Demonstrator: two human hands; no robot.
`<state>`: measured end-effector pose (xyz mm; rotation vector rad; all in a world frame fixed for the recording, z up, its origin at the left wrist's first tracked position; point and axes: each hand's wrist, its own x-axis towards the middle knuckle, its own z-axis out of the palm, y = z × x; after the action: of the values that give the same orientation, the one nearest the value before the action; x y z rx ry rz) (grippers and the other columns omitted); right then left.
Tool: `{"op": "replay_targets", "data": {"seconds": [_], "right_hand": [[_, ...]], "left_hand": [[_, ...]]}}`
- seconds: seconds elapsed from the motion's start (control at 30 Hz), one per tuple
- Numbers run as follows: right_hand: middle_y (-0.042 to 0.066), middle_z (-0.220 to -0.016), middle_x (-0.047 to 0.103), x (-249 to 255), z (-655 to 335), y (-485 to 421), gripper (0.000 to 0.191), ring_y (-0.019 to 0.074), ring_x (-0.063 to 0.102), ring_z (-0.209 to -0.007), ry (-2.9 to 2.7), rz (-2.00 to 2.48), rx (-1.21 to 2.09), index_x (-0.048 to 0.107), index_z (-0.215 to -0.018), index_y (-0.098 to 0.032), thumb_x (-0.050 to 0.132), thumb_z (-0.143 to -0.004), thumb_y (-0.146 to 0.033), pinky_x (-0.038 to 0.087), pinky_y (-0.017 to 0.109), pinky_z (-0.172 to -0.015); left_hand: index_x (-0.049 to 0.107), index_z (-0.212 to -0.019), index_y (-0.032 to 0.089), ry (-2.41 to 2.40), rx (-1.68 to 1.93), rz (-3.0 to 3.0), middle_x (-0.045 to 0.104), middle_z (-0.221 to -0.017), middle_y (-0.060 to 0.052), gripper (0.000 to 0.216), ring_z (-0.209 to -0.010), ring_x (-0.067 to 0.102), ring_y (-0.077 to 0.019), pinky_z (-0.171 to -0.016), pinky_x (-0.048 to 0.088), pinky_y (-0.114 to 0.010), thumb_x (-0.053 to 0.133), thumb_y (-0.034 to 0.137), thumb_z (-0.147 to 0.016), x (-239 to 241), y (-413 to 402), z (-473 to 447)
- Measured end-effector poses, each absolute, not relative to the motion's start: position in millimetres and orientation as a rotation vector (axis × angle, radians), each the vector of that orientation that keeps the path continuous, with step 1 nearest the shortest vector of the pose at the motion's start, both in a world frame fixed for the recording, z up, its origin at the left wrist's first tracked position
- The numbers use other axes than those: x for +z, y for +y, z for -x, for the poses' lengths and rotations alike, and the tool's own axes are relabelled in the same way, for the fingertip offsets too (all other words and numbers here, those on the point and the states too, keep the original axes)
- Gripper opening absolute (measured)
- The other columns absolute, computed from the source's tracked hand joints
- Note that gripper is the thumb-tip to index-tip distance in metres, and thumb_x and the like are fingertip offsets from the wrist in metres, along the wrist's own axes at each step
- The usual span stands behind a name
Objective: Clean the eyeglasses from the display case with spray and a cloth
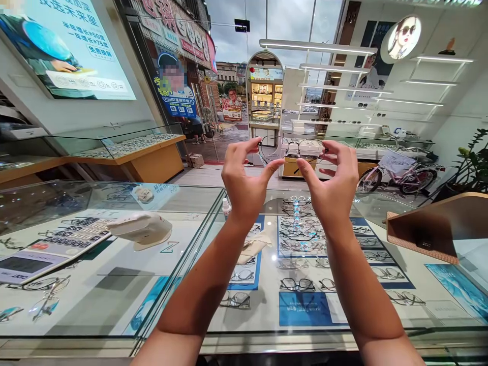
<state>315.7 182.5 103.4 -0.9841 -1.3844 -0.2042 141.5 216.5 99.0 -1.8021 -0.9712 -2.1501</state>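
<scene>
Both my arms reach forward over a glass display counter (263, 325). Raised between my hands is a pair of thin-rimmed eyeglasses (293, 147), held up in the air in front of the far shelves. My left hand (247, 178) pinches its left end between thumb and fingers. At the other end, my right hand (331, 180) grips it with thumb and index finger, the other fingers curled loosely. A beige cloth (254, 246) lies below my left forearm, and a small white bottle (226, 207) stands beside my left wrist.
Rows of eyeglasses (299, 234) lie in the counter. To the left are a calculator (49, 251) and a white curved device (143, 229). A brown tray-like object (430, 229) is at right. Beyond stand an arched mirror (266, 96), a bicycle (400, 170) and another display case (148, 152).
</scene>
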Motion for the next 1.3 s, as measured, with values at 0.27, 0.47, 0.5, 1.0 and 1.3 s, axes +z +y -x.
{"op": "replay_targets", "data": {"seconds": [0.27, 0.47, 0.5, 1.0, 1.3], "right_hand": [[0.011, -0.132, 0.062, 100.3, -316.0, 187.7, 0.055, 0.0275, 0.067, -0.116, -1.399, 0.934, -0.070, 0.061, -0.134, -0.027, 0.074, -0.093, -0.061, 0.065, 0.044, -0.087], [0.010, -0.131, 0.062, 98.7, -316.4, 188.9, 0.055, 0.0274, 0.066, -0.114, -1.397, 0.928, -0.052, 0.062, -0.133, -0.028, 0.074, -0.094, -0.063, 0.065, 0.043, -0.087], [0.011, -0.131, 0.061, 98.9, -316.4, 188.2, 0.055, 0.0279, 0.066, -0.115, -1.402, 0.934, -0.069, 0.062, -0.134, -0.028, 0.073, -0.094, -0.064, 0.064, 0.043, -0.087], [0.012, -0.133, 0.058, 101.6, -316.2, 180.6, 0.058, 0.0322, 0.063, -0.116, -1.424, 0.979, -0.196, 0.058, -0.142, -0.032, 0.071, -0.096, -0.064, 0.057, 0.051, -0.097], [0.014, -0.134, 0.058, 103.9, -315.3, 177.9, 0.056, 0.0348, 0.063, -0.119, -1.422, 1.003, -0.213, 0.057, -0.141, -0.031, 0.069, -0.096, -0.062, 0.056, 0.057, -0.099]], "left_hand": [[0.072, -0.127, 0.026, -0.971, -2.146, 1.769, 0.070, -0.121, -0.008, 0.059, -0.116, 0.068, -0.0267, -0.102, 0.057, -0.043, 0.087, 0.059, -0.082, 99.4, 211.7, -141.9], [0.072, -0.128, 0.027, -1.010, -2.173, 1.776, 0.069, -0.122, -0.008, 0.055, -0.117, 0.067, -0.0265, -0.098, 0.057, -0.041, 0.086, 0.057, -0.084, 99.5, 209.3, -143.1], [0.072, -0.128, 0.027, -1.018, -2.183, 1.782, 0.069, -0.121, -0.008, 0.054, -0.115, 0.068, -0.0261, -0.097, 0.057, -0.040, 0.086, 0.057, -0.084, 99.5, 209.6, -143.3], [0.074, -0.126, 0.026, -1.011, -2.282, 1.863, 0.071, -0.122, -0.008, 0.054, -0.112, 0.070, -0.0247, -0.091, 0.059, -0.037, 0.087, 0.058, -0.084, 97.3, 216.0, -143.7], [0.073, -0.127, 0.027, -1.001, -2.279, 1.909, 0.070, -0.125, -0.008, 0.057, -0.112, 0.070, -0.0241, -0.087, 0.060, -0.035, 0.086, 0.060, -0.083, 96.9, 220.9, -141.1]]}}
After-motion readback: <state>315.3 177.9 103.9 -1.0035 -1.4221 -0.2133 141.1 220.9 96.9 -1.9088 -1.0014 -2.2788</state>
